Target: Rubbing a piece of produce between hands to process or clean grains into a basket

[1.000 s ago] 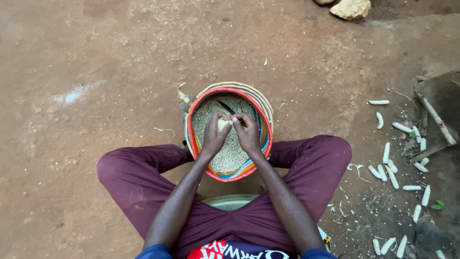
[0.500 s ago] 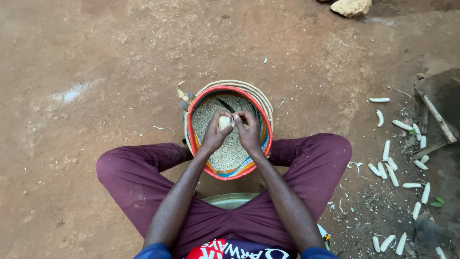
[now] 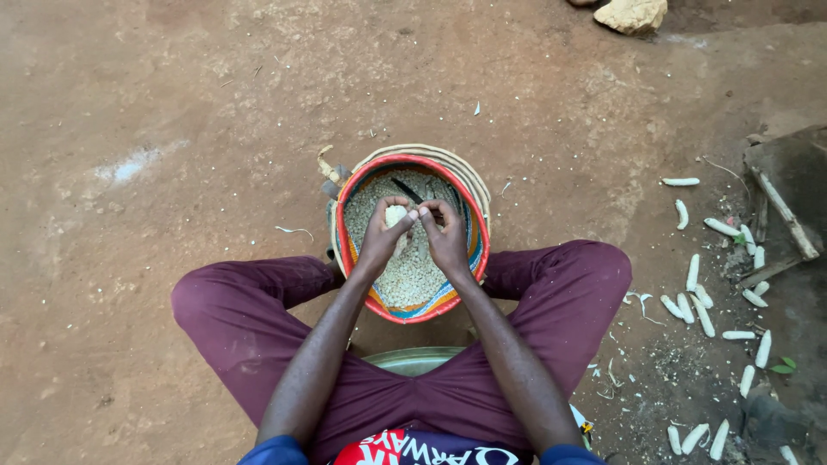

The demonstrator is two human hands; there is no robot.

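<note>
Bare dirt ground (image 3: 172, 103) spreads all around me. My legs (image 3: 258, 301) in maroon trousers lie folded at six o'clock. Just past them sits the basket (image 3: 345, 215), red-rimmed and filled with pale kernels (image 3: 409, 275). Stripped cobs (image 3: 698, 310) lie scattered at three to four o'clock. Over the basket my left hand (image 3: 379, 237) and right hand (image 3: 448, 241) meet, fingers curled tight around one pale cob (image 3: 395, 215), thumbs pressing on it.

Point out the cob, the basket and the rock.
cob (image 3: 395, 215), head view, its pale top between the hands
basket (image 3: 343, 226), head view, red rim at left
rock (image 3: 631, 15), head view, its middle
</note>
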